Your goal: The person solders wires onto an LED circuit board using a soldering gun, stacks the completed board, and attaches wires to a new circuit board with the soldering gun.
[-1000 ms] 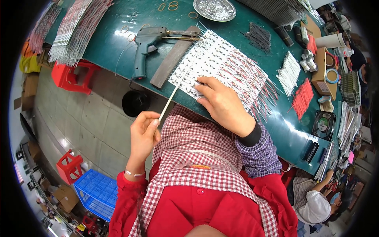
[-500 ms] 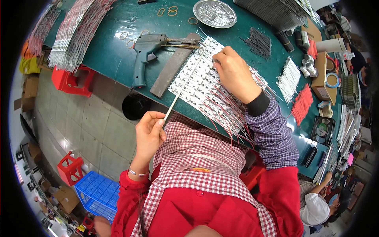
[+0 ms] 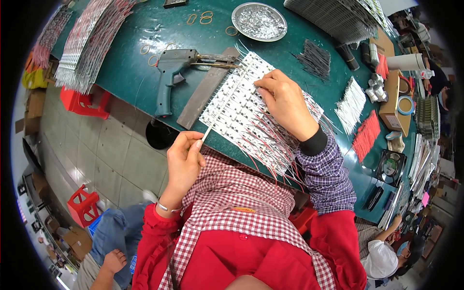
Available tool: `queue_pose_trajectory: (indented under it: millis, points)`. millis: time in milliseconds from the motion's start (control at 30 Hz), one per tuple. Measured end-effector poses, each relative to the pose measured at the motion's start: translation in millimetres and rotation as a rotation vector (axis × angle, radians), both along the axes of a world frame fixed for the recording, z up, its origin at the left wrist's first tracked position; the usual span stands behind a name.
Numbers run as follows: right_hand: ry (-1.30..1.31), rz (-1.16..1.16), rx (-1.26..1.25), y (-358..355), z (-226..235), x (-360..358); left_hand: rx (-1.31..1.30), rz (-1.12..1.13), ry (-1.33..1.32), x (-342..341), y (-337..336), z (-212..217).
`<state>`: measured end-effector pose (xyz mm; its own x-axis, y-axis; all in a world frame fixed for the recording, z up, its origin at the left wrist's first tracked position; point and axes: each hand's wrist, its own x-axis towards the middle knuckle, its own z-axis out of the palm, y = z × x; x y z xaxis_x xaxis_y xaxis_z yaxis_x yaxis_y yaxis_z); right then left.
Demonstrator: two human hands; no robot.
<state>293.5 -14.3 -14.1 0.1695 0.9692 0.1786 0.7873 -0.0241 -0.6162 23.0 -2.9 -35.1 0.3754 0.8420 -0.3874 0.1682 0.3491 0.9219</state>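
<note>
Right hand (image 3: pixel 285 101) lies curled on a white panel of small circuit strips (image 3: pixel 246 111), fingertips pressed together against the panel's upper part. Thin red and white wires trail from the panel toward the person's checked apron. Left hand (image 3: pixel 183 162) pinches the end of a thin pale stick (image 3: pixel 207 133) between thumb and fingers; the stick's tip meets the panel's near edge. Everything rests on a dark green workbench (image 3: pixel 125 63). Beside the panel lie a grey metal bar (image 3: pixel 205 92) and a grey pistol-shaped tool (image 3: pixel 171 72). Farther back sits a round metal dish (image 3: pixel 259 21).
</note>
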Motion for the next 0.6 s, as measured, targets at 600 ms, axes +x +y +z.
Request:
queue_pose_trajectory:
  millis: [600]
  points:
    - [0.078,-0.148,0.071,39.0,-32.1,39.7,-0.001,-0.008,0.024,13.2,5.7,10.6]
